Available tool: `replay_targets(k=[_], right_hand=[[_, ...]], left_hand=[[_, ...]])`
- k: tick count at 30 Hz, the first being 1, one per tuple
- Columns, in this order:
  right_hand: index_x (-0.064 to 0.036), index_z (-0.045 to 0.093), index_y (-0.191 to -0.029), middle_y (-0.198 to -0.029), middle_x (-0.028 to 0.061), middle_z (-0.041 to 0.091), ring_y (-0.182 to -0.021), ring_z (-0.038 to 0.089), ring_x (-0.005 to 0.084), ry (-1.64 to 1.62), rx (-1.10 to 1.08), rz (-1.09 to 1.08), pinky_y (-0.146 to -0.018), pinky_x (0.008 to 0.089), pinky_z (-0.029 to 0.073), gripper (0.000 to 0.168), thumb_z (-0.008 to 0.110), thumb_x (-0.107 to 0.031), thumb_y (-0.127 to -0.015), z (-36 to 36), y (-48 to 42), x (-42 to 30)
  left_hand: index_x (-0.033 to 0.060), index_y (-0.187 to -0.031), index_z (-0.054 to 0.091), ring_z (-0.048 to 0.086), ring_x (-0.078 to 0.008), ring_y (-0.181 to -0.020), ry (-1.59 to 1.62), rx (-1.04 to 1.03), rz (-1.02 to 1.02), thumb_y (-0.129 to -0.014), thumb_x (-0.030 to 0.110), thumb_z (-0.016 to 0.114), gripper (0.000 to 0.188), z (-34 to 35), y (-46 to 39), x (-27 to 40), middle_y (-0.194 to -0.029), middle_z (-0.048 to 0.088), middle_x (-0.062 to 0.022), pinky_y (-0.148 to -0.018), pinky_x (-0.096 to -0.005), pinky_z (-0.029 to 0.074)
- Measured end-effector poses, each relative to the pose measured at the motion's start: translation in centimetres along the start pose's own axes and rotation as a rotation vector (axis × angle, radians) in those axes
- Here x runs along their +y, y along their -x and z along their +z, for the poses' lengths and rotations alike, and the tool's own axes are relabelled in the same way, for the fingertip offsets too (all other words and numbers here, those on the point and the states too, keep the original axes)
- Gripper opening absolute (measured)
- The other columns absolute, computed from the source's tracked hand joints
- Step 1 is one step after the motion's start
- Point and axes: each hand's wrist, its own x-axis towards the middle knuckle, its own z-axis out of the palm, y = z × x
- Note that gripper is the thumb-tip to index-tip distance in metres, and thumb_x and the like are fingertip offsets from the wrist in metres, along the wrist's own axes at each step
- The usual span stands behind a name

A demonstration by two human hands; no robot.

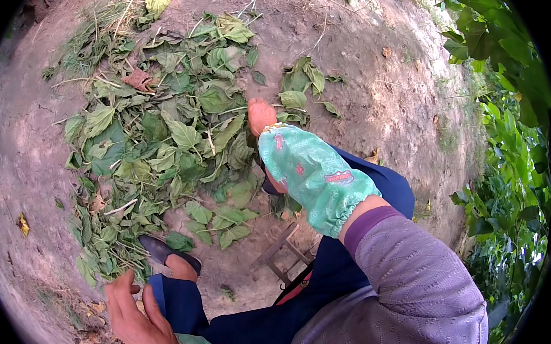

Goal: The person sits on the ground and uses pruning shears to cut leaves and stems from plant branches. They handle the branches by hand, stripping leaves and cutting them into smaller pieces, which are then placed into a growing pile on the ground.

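Observation:
A broad heap of green, partly wilted leaves [176, 126] lies on the bare ground before me. My right hand [260, 115] reaches to the right edge of this heap, its fingers curled and turned away from view. Pale stalks show on both sides of it, but whether the fingers grip one is hidden. Just beyond that hand lies a small separate clump of leaves [300, 86]. Down at the lower left, my left hand [142, 320] hovers with thumb and fingers apart and nothing visible in it. A bundle of leaves with stems [113, 250] lies just past its fingertips.
I sit low, with a dark shoe [166, 254] beside the heap. Part of a wooden frame [281, 255] shows between my legs. Dry grass [89, 41] lies at the far left of the heap. Leafy green plants [504, 156] line the right side.

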Motion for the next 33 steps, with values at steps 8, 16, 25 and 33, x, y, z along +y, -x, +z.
replay_targets(k=[8,16,25,33], right_hand=[[-0.008,0.064,-0.104,-0.108,0.0155,0.064,-0.102,0.063,0.0311,0.144,-0.068,-0.091,-0.083,0.0459,0.05,0.015,0.057,-0.014,-0.091,-1.5,-1.2,1.1],[-0.001,0.06,-0.096,-0.082,0.0223,0.068,-0.081,0.067,0.0421,-0.113,-0.061,-0.414,-0.072,0.0518,0.055,0.016,0.059,-0.012,-0.084,1.5,-3.4,7.1],[-0.005,0.066,-0.085,-0.085,0.0209,0.069,-0.083,0.068,0.0434,-0.166,-0.112,-0.203,-0.073,0.0525,0.056,0.01,0.064,-0.012,-0.079,-0.8,-2.9,6.2],[-0.004,0.062,-0.09,-0.087,0.0205,0.067,-0.08,0.07,0.0397,-0.077,-0.013,-0.15,-0.07,0.0531,0.056,0.014,0.051,-0.013,-0.092,-0.1,-1.5,3.1]], left_hand=[[-0.0022,-0.115,0.056,0.059,-0.0341,-0.08,-0.054,-0.039,0.025,-0.088,-0.005,0.06,0.027,0.4,-0.6,0.7,-0.099,0.056,-0.0193,-0.073,-0.0422,0.047],[0.0043,-0.118,0.059,0.06,-0.0407,-0.089,-0.044,-0.099,0.096,-0.087,0.008,0.068,0.033,0.7,-2.4,1.7,-0.109,0.06,-0.0165,-0.074,-0.0484,0.047],[0.0053,-0.116,0.059,0.06,-0.0389,-0.085,-0.088,-0.096,0.126,-0.084,0.007,0.071,0.034,1.8,-2.9,2.3,-0.104,0.059,-0.0143,-0.072,-0.0476,0.047],[0.0033,-0.115,0.059,0.06,-0.0418,-0.09,-0.054,-0.116,0.113,-0.084,0.002,0.069,0.032,2.4,-2.8,2.3,-0.106,0.059,-0.0172,-0.075,-0.0473,0.047]])
